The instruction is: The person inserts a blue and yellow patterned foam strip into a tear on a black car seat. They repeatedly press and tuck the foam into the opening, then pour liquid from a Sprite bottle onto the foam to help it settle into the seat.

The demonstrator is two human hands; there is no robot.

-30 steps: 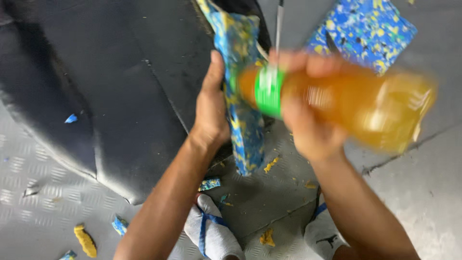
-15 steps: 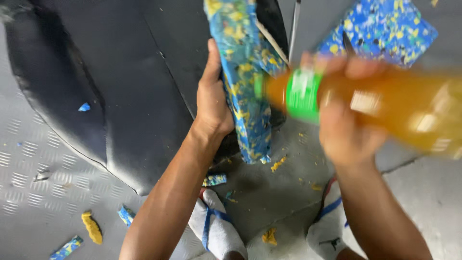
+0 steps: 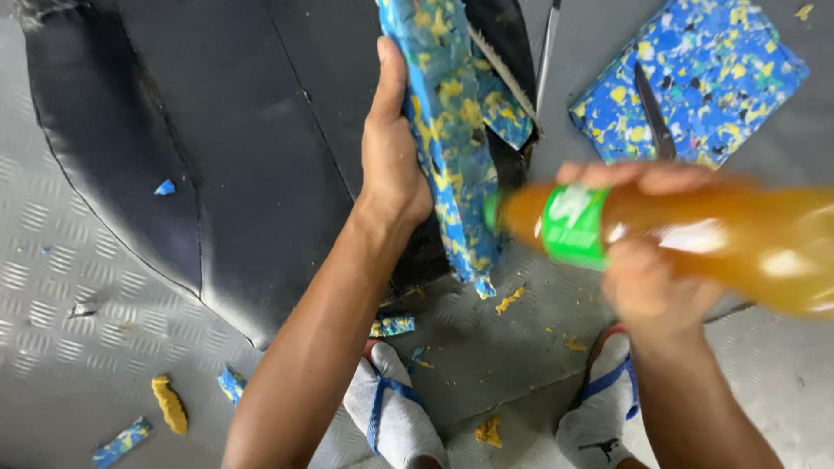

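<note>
My left hand [image 3: 393, 156] grips an upright slab of blue and yellow speckled foam [image 3: 452, 148] along its left edge. My right hand [image 3: 647, 269] holds a plastic bottle [image 3: 695, 239] of amber liquid with a green label, lying on its side, its neck pointing left at the foam. The bottle is blurred by motion. A saw blade [image 3: 506, 78] rests against the foam's right side.
A black sheet [image 3: 217, 130] covers the floor at the left. Another speckled foam block [image 3: 695, 78] with a dark blade [image 3: 653, 108] on it lies at the upper right. Foam scraps [image 3: 169, 404] dot the grey tread-plate floor. My feet in white socks and sandals [image 3: 395, 408] stand below.
The bottle has shifted right and down across the view with my right hand. My left hand keeps its grip on the foam slab.
</note>
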